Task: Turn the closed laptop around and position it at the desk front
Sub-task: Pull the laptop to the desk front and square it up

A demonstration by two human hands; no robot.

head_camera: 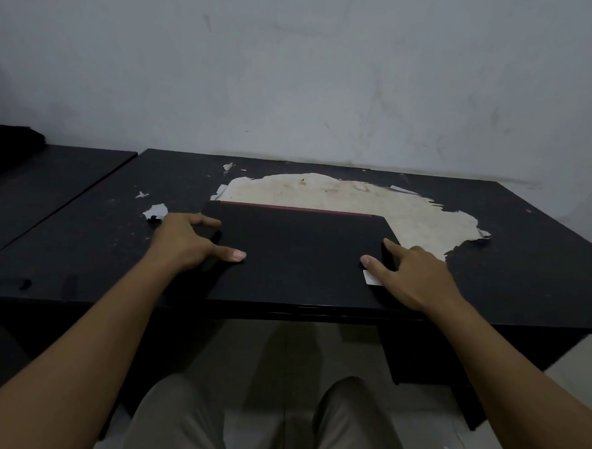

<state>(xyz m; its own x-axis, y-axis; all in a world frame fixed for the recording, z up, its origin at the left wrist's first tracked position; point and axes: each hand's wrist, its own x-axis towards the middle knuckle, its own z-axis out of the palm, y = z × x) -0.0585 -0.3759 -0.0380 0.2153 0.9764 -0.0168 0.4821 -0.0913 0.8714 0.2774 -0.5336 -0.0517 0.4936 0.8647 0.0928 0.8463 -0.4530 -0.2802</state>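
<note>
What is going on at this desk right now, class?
A seated person holds a closed black laptop by its sides, left hand on the left edge, right hand on the right. It lies flat at the front of a worn black desk, partly covering a pale patch where the surface has peeled.

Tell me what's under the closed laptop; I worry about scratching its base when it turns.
The laptop lies flat on the black desk, its far edge over the bare pale patch where the surface has peeled. Whatever lies directly beneath is covered.
</note>
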